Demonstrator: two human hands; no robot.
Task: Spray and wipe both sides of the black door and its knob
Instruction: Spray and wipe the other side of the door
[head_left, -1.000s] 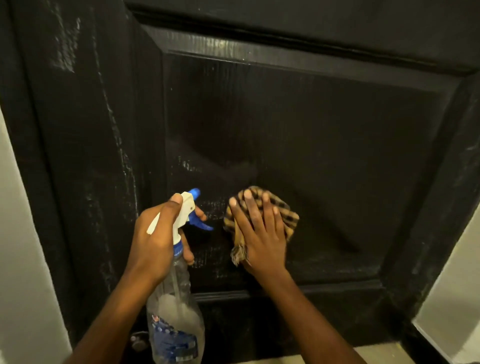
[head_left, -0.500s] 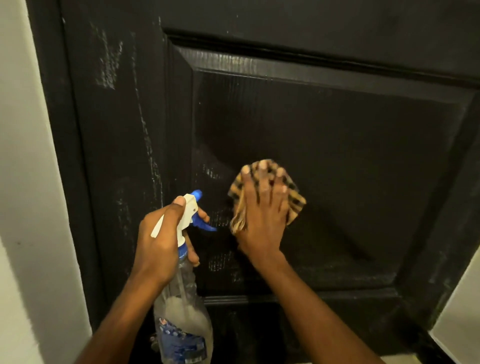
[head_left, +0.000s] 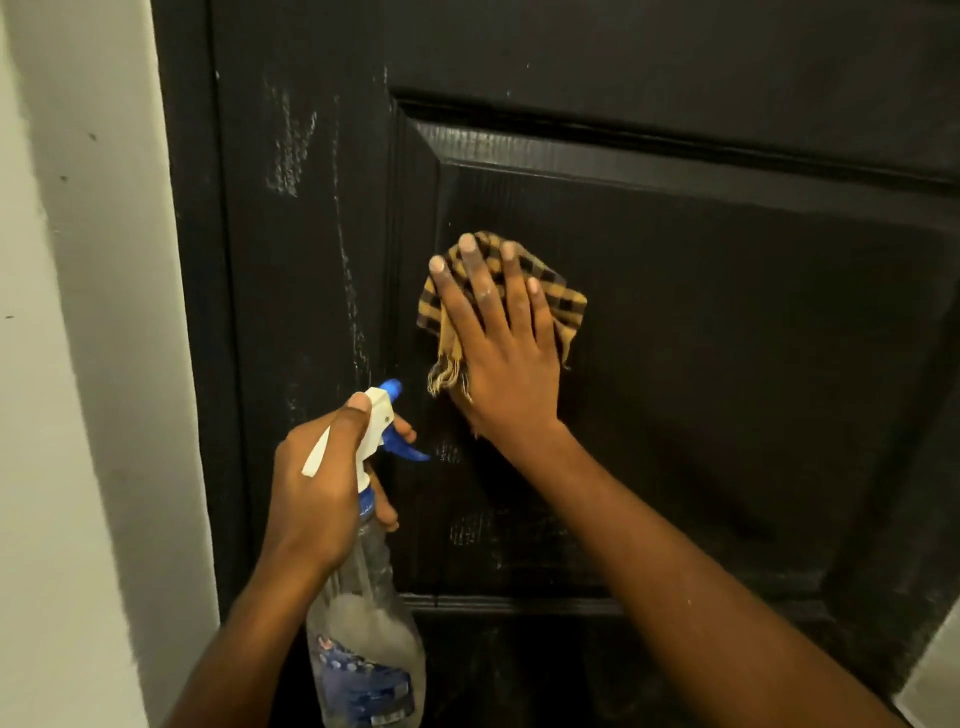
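Note:
The black door (head_left: 727, 364) fills the view, with a recessed panel and pale streaks on its left stile. My right hand (head_left: 498, 343) presses a yellow and black checked cloth (head_left: 563, 299) flat against the panel's upper left, fingers straight and spread. My left hand (head_left: 322, 483) grips the neck of a clear spray bottle (head_left: 363, 634) with a white and blue trigger head, nozzle pointing at the door just below the cloth. The knob is not in sight.
A white wall (head_left: 78, 364) runs down the left beside the black door frame (head_left: 192, 312). A pale strip of wall or floor (head_left: 935, 670) shows at the lower right corner.
My right hand has slid the cloth upward across the panel. The view has shifted so more of the left wall shows. The left hand still holds the bottle.

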